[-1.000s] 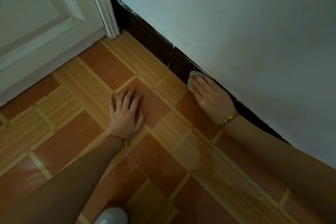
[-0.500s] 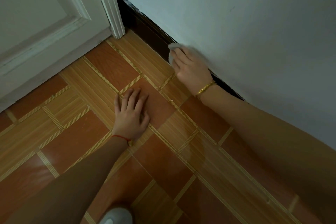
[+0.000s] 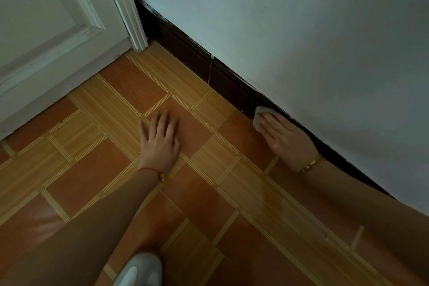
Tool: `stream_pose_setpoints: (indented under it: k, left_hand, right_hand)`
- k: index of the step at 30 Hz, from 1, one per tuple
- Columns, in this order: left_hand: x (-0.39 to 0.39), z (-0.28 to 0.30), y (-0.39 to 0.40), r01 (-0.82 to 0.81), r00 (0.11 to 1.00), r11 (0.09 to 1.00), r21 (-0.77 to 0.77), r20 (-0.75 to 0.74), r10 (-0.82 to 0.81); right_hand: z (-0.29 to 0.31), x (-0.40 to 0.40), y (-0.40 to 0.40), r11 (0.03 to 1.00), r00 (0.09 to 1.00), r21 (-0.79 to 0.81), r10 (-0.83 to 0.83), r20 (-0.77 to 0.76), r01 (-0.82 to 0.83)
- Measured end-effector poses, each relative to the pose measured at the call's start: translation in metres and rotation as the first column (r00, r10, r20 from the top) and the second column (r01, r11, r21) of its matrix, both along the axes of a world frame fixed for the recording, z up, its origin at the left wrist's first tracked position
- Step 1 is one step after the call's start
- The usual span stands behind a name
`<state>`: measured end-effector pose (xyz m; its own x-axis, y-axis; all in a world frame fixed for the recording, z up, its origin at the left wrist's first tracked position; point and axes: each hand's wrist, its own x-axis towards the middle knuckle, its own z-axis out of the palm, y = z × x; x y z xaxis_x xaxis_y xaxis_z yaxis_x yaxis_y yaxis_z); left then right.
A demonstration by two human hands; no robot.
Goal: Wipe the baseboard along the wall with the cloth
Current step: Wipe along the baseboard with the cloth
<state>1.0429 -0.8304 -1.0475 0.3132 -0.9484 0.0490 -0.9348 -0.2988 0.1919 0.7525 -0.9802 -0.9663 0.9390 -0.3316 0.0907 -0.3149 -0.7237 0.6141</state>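
A dark brown baseboard (image 3: 185, 53) runs diagonally from the door frame down to the right, under a pale wall. My right hand (image 3: 285, 139), with a gold bracelet at the wrist, presses a small white cloth (image 3: 258, 116) flat against the baseboard; only the cloth's front edge shows beyond the fingertips. My left hand (image 3: 160, 139), with a red string at the wrist, lies flat on the floor with fingers apart, holding nothing.
The floor (image 3: 92, 169) is orange and tan patterned tile. A white door (image 3: 46, 30) and its frame (image 3: 130, 18) stand at the upper left, meeting the baseboard in the corner. A pale shoe tip (image 3: 139, 271) shows at the bottom edge.
My right hand slid the cloth along the baseboard toward the door corner, then back down to the right. The left hand stayed planted on the floor.
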Motion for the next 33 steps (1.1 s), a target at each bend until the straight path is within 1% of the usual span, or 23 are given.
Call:
stream_pose_setpoints:
  k: [3,6,8,11,16,19,25,27,30,33]
  left_hand:
    - [-0.008,0.004,0.002,-0.029,0.999,1.000,0.008,-0.038,0.030]
    - [-0.021,0.010,0.009,0.028,0.999,0.999,0.021,-0.045,-0.027]
    - [-0.026,0.013,0.013,0.072,0.997,0.997,0.026,-0.039,-0.071]
    - [-0.031,0.019,0.018,0.104,0.994,0.994,0.036,-0.016,-0.104]
    - [-0.038,0.024,0.023,0.111,0.994,0.993,0.033,0.012,-0.111]
    - [-0.050,0.026,0.023,0.112,0.994,0.992,0.050,-0.001,-0.113]
    - [-0.087,0.024,0.017,0.100,0.994,0.993,0.067,-0.040,-0.098]
    - [-0.094,0.021,0.015,0.122,0.992,0.990,0.066,-0.036,-0.120]
    - [-0.098,0.013,0.017,0.172,0.985,0.981,0.089,-0.020,-0.170]
    - [-0.100,0.005,0.021,0.173,0.985,0.983,0.065,-0.040,-0.171]
  right_hand:
    - [-0.006,0.018,-0.006,1.000,0.999,0.015,-0.022,-0.049,0.023]
    - [-0.006,0.053,-0.013,0.999,0.999,0.036,-0.013,-0.051,0.015]
    - [-0.002,0.073,-0.016,1.000,0.997,0.016,-0.008,-0.076,0.009]
    - [0.002,0.082,-0.016,0.999,0.995,-0.005,-0.039,-0.097,0.038]
    - [-0.004,0.050,-0.010,0.996,0.994,0.029,-0.086,-0.071,0.088]
    - [-0.004,0.016,0.002,0.992,0.996,0.082,-0.094,-0.003,0.094]
    - [0.001,-0.051,0.031,0.980,0.984,0.087,-0.180,-0.009,0.180]
    - [0.004,-0.058,0.034,0.979,0.982,0.075,-0.191,-0.014,0.191]
    - [0.001,-0.054,0.030,0.979,0.985,0.101,-0.174,-0.017,0.175]
    - [0.001,-0.034,0.020,0.987,0.990,0.139,-0.097,0.101,0.082]
